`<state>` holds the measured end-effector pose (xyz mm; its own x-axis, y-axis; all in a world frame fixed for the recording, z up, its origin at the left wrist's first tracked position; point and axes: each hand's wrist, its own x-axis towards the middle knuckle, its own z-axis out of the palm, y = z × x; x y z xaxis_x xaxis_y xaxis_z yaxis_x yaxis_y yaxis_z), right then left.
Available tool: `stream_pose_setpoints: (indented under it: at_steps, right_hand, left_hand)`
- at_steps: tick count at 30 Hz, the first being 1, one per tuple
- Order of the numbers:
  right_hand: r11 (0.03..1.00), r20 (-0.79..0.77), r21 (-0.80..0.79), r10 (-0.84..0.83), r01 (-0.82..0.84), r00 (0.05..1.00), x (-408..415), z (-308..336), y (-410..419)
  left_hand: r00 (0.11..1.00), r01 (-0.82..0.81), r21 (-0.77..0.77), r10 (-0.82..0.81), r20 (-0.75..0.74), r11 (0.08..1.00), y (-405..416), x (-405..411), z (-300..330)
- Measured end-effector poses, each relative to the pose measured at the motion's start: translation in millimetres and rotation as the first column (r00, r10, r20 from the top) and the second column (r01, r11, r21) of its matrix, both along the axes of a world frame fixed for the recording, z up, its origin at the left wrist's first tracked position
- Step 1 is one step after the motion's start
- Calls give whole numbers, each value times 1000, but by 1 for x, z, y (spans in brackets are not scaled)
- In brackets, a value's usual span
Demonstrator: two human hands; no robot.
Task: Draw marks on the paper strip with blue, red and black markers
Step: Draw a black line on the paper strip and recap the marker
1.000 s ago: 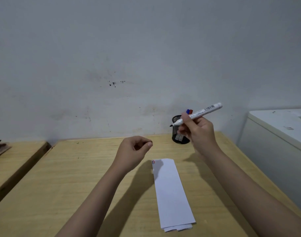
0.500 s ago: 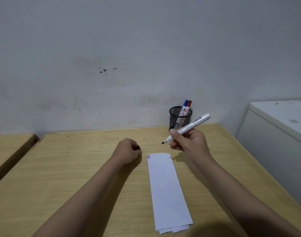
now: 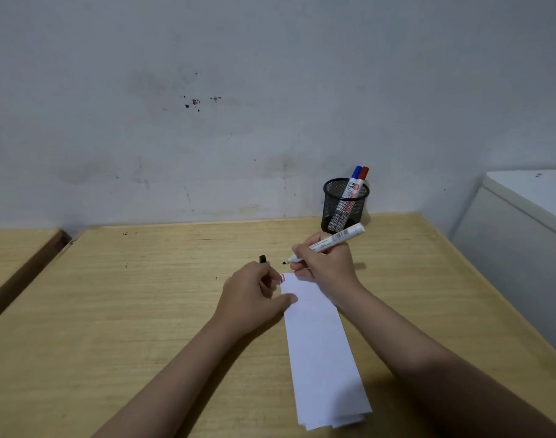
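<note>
A long white paper strip (image 3: 321,343) lies on the wooden table (image 3: 144,311), with small blue and red marks (image 3: 282,277) at its far left corner. My right hand (image 3: 329,270) grips an uncapped black marker (image 3: 330,240); its tip points left, just above the strip's far end. My left hand (image 3: 254,295) rests curled beside the strip, its thumb pressing the left edge. The black cap (image 3: 263,259) sits at its fingertips; whether it is held or lying on the table I cannot tell.
A black mesh pen holder (image 3: 344,203) stands against the wall behind my right hand, holding a blue marker (image 3: 356,175) and a red marker (image 3: 364,175). A white cabinet (image 3: 523,222) flanks the table's right edge. Another wooden table (image 3: 14,254) stands left.
Both hands came down to the strip's far end. The left thumb now presses the paper and the cap shows beyond the fingers. The marker tip dropped close to the paper.
</note>
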<state>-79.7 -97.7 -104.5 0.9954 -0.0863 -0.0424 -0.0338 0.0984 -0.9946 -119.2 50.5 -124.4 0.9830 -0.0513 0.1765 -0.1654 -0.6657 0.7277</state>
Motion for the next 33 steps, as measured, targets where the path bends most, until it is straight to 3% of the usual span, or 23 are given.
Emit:
stream_pose_setpoints:
  at_steps: [14, 33]
  right_hand:
    - [979, 125, -174, -88, 110, 988, 4, -29, 4]
    - [967, 128, -230, -80, 108, 989, 12, -36, 4]
  left_hand:
    - [998, 20, 271, -37, 59, 962, 6, 8, -8]
    - [997, 34, 305, -51, 49, 952, 6, 7, -6]
